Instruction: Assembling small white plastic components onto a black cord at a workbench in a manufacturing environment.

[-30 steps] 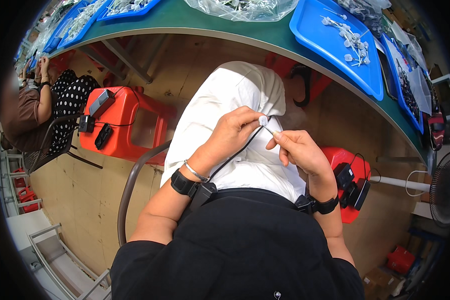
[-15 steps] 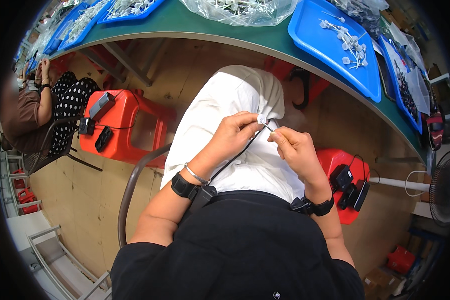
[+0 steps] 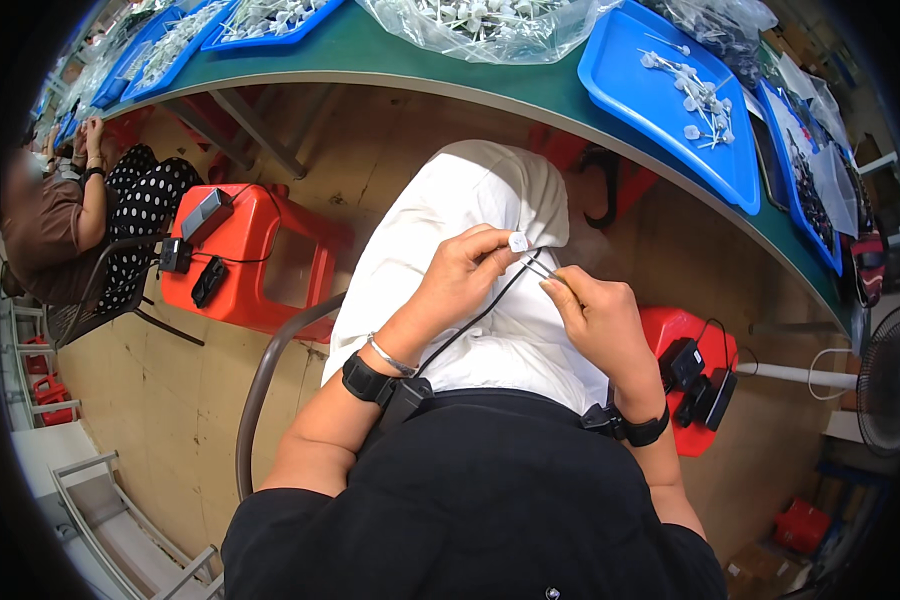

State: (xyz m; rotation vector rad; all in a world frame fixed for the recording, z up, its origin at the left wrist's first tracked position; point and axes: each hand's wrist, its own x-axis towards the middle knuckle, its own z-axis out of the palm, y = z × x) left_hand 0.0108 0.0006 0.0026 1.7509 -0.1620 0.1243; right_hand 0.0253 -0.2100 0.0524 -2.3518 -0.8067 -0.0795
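Observation:
Over my lap, my left hand pinches a small white plastic piece between thumb and forefinger. My right hand is closed around slim metal tweezers. Their two thin prongs point toward the white piece, a little apart from each other. Whether the tips touch the piece is too small to tell. A black cord runs from my left wrist past the fingers, over the white trousers.
A green table curves ahead, bearing a blue tray of white stemmed pieces and a clear bag full of them. Red stools with black devices flank me. A person sits at the left; a fan stands right.
My right hand has drawn slightly down and right, away from my left fingers, and both tweezer prongs now show. The white piece stays in my left hand, shifted slightly left.

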